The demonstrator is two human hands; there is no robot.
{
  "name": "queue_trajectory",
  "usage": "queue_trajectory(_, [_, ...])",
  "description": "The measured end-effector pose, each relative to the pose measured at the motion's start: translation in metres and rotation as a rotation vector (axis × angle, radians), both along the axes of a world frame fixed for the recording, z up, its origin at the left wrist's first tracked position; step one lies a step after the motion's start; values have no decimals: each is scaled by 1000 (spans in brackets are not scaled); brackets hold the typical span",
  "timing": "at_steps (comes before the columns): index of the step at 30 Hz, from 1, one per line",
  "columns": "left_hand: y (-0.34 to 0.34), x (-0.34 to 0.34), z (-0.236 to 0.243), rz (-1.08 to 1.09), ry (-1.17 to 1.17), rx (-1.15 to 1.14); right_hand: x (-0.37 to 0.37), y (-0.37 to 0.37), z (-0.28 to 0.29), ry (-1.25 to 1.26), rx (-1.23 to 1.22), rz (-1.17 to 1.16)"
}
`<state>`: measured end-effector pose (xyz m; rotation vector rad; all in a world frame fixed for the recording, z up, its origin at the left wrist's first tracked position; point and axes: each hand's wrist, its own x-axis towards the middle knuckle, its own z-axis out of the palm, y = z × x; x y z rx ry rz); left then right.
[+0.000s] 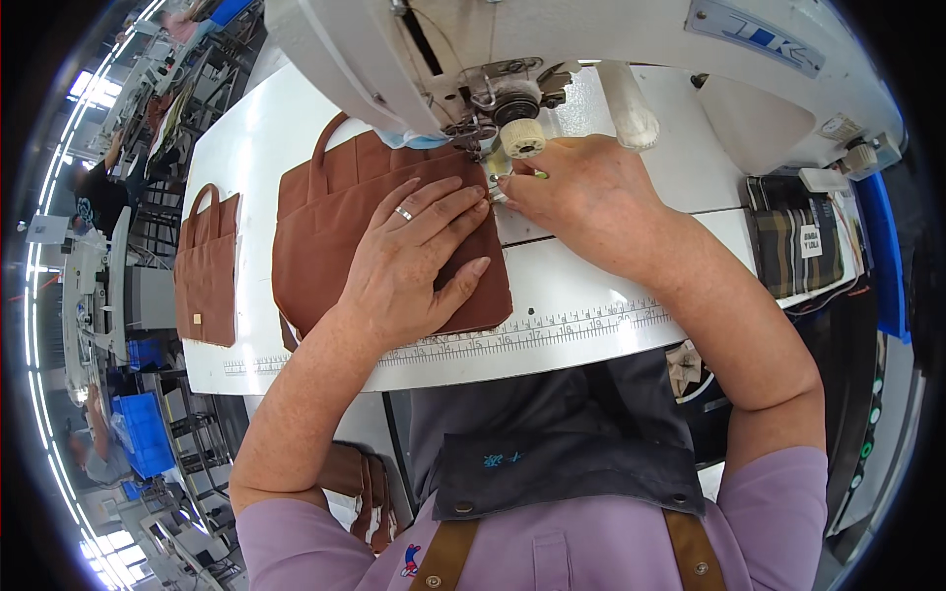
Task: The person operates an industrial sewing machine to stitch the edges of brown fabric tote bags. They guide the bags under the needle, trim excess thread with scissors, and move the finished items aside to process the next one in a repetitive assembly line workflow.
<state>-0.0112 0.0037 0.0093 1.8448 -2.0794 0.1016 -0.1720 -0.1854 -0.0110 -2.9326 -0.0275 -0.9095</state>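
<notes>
A brown bag piece (320, 241) with a looped handle lies flat on the white sewing table (591, 281), its far right edge by the needle area of a white sewing machine (340, 44). My left hand (419, 241), a ring on one finger, rests palm down on the bag with fingers spread. Beside the presser foot, my right hand (591, 197) has its thumb and forefinger pinched together at the bag's right edge. What they grip is too small and partly hidden to name. A cream knob (523, 139) on the machine sits just above those fingers.
Another brown bag piece (205, 281) with handles lies at the table's left end. A ruler scale (552, 328) runs along the near edge. Right of the machine is a plaid fabric item (778, 256). Blue bins (145, 433) and other people's workstations stand far left.
</notes>
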Motion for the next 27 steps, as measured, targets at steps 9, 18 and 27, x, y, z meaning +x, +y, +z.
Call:
queue_trajectory(9, [2,-2,-5,27,100,-3,-8,2,5,33,154,8])
queue_trajectory(18, [6,2,-12,20,153,-52,-5,6,4,177,152,75])
queue_trajectory(27, [-12,17,-20,36,129,-101,4,8,4,176,120,-61])
